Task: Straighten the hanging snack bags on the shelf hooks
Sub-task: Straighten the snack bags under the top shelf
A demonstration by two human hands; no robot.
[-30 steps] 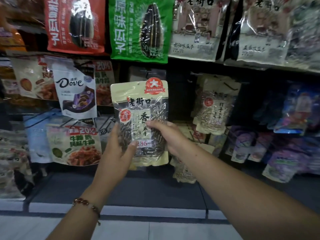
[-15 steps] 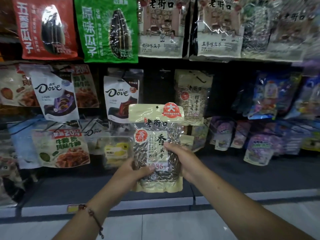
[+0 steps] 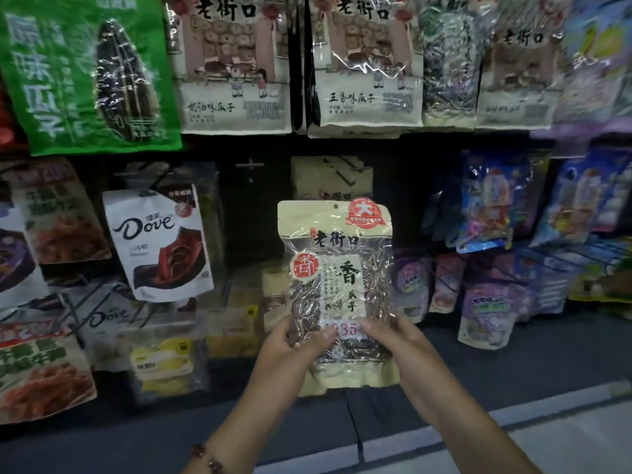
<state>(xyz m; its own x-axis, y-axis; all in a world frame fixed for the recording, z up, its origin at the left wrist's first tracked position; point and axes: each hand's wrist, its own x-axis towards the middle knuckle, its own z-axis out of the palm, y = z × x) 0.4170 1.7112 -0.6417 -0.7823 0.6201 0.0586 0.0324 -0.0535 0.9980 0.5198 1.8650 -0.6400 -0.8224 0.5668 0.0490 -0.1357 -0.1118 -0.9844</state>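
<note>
Step in hand: by my reading, 1 bag is off its hook and being carried to a place in the display, not yet re-hung.
Seed bag [image 3: 337,289]: upright, label facing out, held in front of the middle row, just below a matching bag [image 3: 330,177] on its hook.
Left hand [image 3: 292,350]: grasps the bag's lower left, thumb across the front.
Right hand [image 3: 398,347]: grasps the lower right the same way.
Empty hook [image 3: 250,164]: bare, just left of the matching bag.
Dove pouch [image 3: 160,242]: hangs tilted, likely needs squaring.
Next move: probably lift the bag until its small top hole meets a hook tip, then slide it back level.
</note>
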